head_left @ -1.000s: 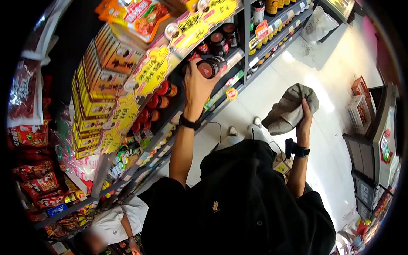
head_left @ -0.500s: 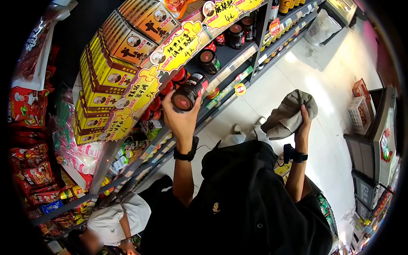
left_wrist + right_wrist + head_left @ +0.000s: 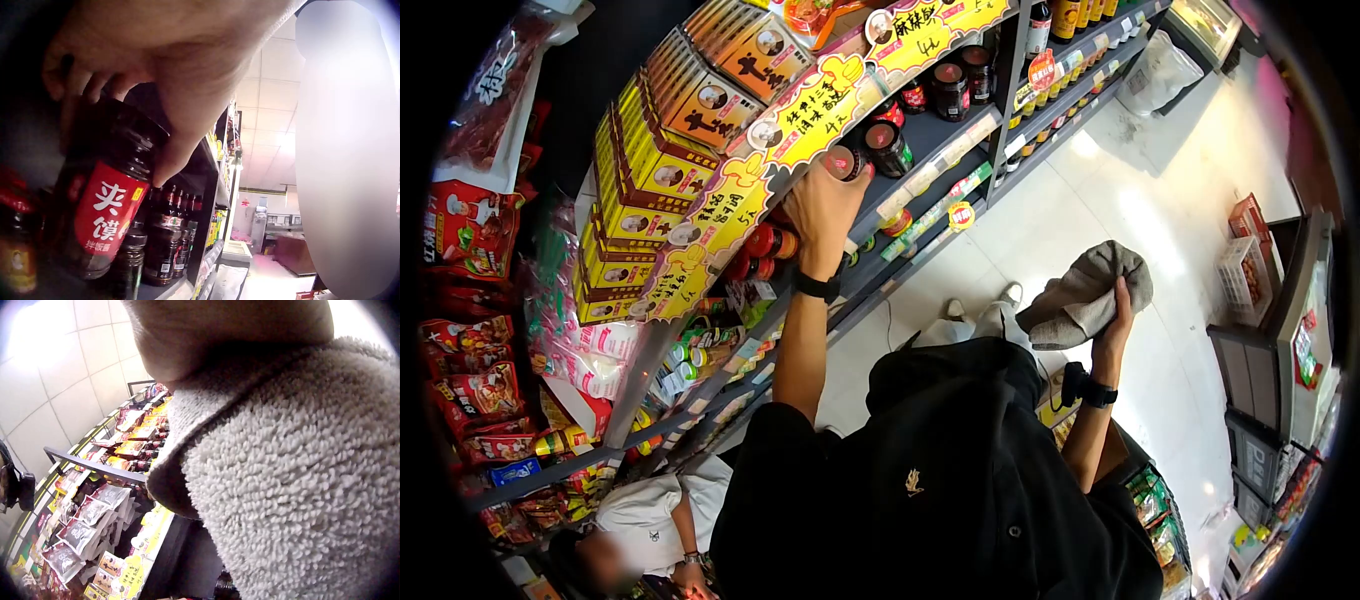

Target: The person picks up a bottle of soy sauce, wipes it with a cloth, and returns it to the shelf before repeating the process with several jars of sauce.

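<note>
My left hand [image 3: 825,215] reaches into the shelf in the head view, gripping a dark sauce jar [image 3: 840,162] from above. In the left wrist view, the fingers and thumb wrap around the dark lid of this jar [image 3: 112,215], which has a red label and leans slightly. Another dark jar [image 3: 888,148] stands right beside it. Out over the floor, my right hand [image 3: 1112,335] holds a bunched grey cloth [image 3: 1080,298], thumb on top. Up close, the cloth [image 3: 300,469] shows a looped terry surface in the right wrist view.
Yellow price signs [image 3: 815,105] run along the shelf edge above the left hand. Stacked yellow boxes [image 3: 645,190] stand left of it, and red-lidded jars [image 3: 770,242] sit lower on the shelf. A person in a white shirt [image 3: 645,520] is at lower left. A counter [image 3: 1270,350] stands right.
My left hand drew the jar toward the body and left along the shelf, then moved it back in among the other jars. The right hand keeps the cloth, slightly lower now.
</note>
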The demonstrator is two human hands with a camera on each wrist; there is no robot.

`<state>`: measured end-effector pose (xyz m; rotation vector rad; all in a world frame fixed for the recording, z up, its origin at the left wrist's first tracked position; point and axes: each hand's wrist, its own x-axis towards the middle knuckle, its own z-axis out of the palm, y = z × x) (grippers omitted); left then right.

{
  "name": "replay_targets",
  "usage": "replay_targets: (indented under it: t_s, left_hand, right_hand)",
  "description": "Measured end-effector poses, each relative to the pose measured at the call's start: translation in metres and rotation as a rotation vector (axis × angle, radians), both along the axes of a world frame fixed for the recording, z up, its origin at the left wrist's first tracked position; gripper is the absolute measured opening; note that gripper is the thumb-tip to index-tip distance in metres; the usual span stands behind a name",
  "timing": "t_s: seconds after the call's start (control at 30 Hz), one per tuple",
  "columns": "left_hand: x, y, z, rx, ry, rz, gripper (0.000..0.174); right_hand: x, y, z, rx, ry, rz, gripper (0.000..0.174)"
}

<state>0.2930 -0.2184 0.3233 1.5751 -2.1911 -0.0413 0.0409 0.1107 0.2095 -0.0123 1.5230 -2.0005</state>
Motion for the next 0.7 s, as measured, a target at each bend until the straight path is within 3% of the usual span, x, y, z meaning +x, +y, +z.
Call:
replay_targets:
  t_s: [0.17, 0.23, 0.3, 0.37, 0.43, 0.5, 0.57, 0.6, 0.63, 0.7]
  left_hand:
    - [-0.008, -0.026, -0.009, 0.057, -0.054, -0.029, 0.061]
    - [-0.007, -0.045, -0.022, -0.086, 0.063, -0.146, 0.063]
    - [-0.014, -0.065, -0.023, 0.475, -0.061, 0.093, 0.058]
    - [-0.013, -0.073, -0.020, 0.548, -0.133, 0.080, 0.061]
    - [-0.011, -0.068, -0.022, 0.539, 0.061, -0.178, 0.058]
    - [-0.017, -0.089, -0.034, 0.577, 0.021, -0.159, 0.053]
    - [-0.014, -0.116, -0.056, 0.711, 0.121, -0.093, 0.070]
    - [-0.010, -0.122, -0.066, 0.653, 0.201, -0.190, 0.066]
    - [-0.002, -0.121, -0.078, 0.623, 0.300, -0.239, 0.047]
    - [0.004, -0.134, -0.094, 0.650, 0.425, -0.232, 0.045]
  right_hand:
    - [-0.011, -0.001, -0.005, -0.013, 0.023, -0.038, 0.054]
    - [-0.019, -0.005, -0.001, -0.009, 0.000, -0.017, 0.055]
    - [-0.029, -0.010, -0.001, -0.041, 0.006, -0.017, 0.055]
    - [-0.036, -0.012, 0.004, -0.062, -0.020, 0.008, 0.055]
    - [-0.047, -0.015, 0.001, -0.057, -0.002, 0.015, 0.055]
    - [-0.059, -0.016, -0.004, -0.050, 0.015, 0.019, 0.056]
    - [-0.069, -0.016, -0.010, -0.045, 0.026, 0.055, 0.057]
    - [-0.073, -0.016, -0.014, -0.038, 0.016, 0.060, 0.058]
    - [-0.075, -0.016, -0.016, -0.032, 0.010, 0.062, 0.058]
    - [-0.079, -0.018, -0.019, -0.015, 0.006, 0.070, 0.057]
